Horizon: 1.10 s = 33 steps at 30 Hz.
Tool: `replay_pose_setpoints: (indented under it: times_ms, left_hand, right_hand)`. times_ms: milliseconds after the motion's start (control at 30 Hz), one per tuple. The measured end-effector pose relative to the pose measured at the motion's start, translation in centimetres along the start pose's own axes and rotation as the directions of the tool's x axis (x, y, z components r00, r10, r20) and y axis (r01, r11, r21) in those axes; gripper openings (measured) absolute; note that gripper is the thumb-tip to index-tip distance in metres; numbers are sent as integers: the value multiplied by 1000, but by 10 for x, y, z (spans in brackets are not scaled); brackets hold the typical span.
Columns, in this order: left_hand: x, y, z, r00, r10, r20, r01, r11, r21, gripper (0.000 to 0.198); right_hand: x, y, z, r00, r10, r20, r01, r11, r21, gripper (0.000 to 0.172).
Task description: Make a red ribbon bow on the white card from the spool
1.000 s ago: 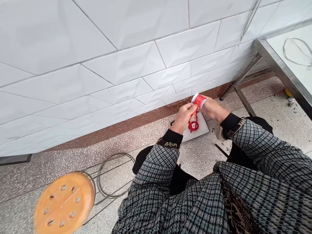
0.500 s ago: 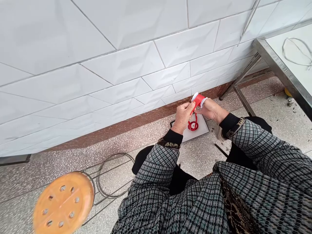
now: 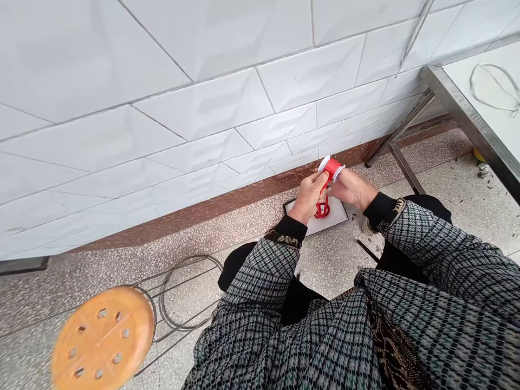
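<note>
A white spool (image 3: 332, 168) wound with red ribbon is held up between my two hands. My left hand (image 3: 307, 198) is closed, its thumb pressed against the ribbon at the spool's near side. At the spool's other end my right hand (image 3: 352, 188) is closed around it, with its fingers partly hidden behind. Below, a loop of red ribbon (image 3: 323, 210) hangs by my fingers, in front of a flat white panel with a dark edge (image 3: 335, 215) lying on the floor.
An orange round stool seat (image 3: 103, 338) with metal legs lies tipped over at lower left. A metal-framed table (image 3: 467, 108) stands at right with a loop of wire (image 3: 493, 86) on it. White wall tiles (image 3: 219, 103) rise ahead; small dark scraps litter the speckled floor.
The spool has tilted slightly and my left hand has shifted a little to the right. The ribbon loop has changed shape and now lies closer to my fingers.
</note>
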<state>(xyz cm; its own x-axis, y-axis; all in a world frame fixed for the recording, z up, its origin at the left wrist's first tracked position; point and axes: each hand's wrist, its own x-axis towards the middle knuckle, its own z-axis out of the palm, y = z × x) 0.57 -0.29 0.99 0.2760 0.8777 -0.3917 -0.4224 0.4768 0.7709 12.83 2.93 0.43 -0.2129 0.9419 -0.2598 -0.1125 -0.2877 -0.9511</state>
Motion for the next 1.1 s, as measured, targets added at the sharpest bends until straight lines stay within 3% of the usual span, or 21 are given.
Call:
replay_pose_setpoints:
  times_ms: [167,300,367,433,467,533,633,700,767,933,1100]
  left_hand:
    - [0,-2,3,998,-43,56,50,989,-136,66]
    - [1,-3,4,1000,-28,-13,26,988,-149,67]
    - [1,-2,3,999,-22,-49,15,991,-135,66]
    - [1,-1,2,997,-20,-76,11,994,-111,64]
    - [1,-1,1,996,-21,-86,13,995,-94,63]
    - [0,0,0,993,-20,-112,14,998,-59,60]
    - [-2,3,1,992,-14,-129,11,1000,-28,58]
    - [-4,6,1,995,-28,-97,28,1000,-5,57]
    - [-7,10,-1,998,-47,-43,48,998,37,56]
    - [-12,19,-9,997,0,71,-9,991,135,58]
    - [-12,18,-10,991,101,85,-110,988,111,57]
  right_hand:
    - [-1,6,12,995,95,-23,-92,989,112,47]
    - [-7,9,12,983,182,-24,-176,973,150,42]
    - [-7,5,5,991,118,-60,-113,990,84,30]
    - [-6,-3,-5,990,-95,-105,81,988,-129,26]
    - [-5,-9,-10,968,-234,-84,199,931,-306,33]
    - [-4,-20,-19,892,-443,92,394,660,-640,42]
    - [-6,-31,-27,822,-459,338,499,294,-815,35]
    - [-7,-33,-30,811,-439,386,510,208,-835,29]
    - [-5,-33,-33,805,-455,380,514,216,-830,27]
    - [10,-29,-42,814,-503,290,498,349,-794,24]
    - [10,-29,-40,881,-457,123,412,614,-673,16]
